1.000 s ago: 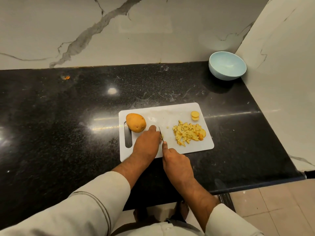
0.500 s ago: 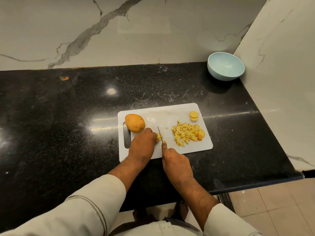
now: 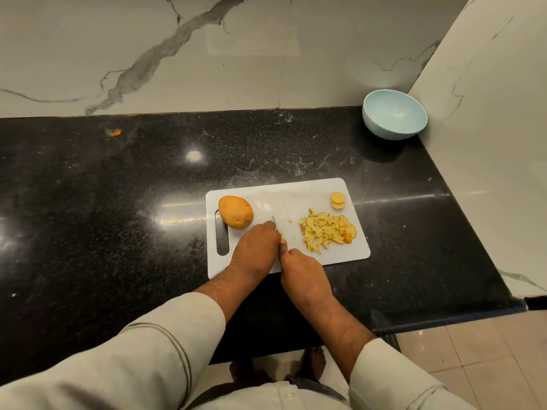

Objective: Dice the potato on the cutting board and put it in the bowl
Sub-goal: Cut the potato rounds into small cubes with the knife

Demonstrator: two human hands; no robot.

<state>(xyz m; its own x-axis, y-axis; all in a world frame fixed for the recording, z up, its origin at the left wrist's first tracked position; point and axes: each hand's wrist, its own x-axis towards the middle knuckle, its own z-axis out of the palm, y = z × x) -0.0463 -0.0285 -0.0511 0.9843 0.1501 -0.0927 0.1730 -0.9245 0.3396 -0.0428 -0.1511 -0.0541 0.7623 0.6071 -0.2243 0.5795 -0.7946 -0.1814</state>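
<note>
1. The left hand (image 3: 257,247) is bearing down on a small remnant of potato (image 3: 280,234); its fingers are curled over the piece, mostly hiding it, probably to pin it for the blade.
2. The right hand (image 3: 302,272) is gripping a knife (image 3: 275,222); its fingers are wrapped round the hidden handle, with the index finger (image 3: 283,247) laid forward, likely for steering. Only the thin blade is showing, just beside the left fingers.
3. To the right of both sets of fingers, a heap of diced potato (image 3: 325,232) is lying on the cutting board (image 3: 296,199), seemingly pushed clear of the blade.
4. Beyond the heap, two round slices (image 3: 338,200) are sitting near the board's far corner.
5. Left of the fingers, a whole potato (image 3: 236,212) is waiting uncut.
6. Far off on the counter (image 3: 118,202), the bowl (image 3: 395,113) is standing in the corner, seemingly empty.
7. No writing or brand is showing anywhere.
</note>
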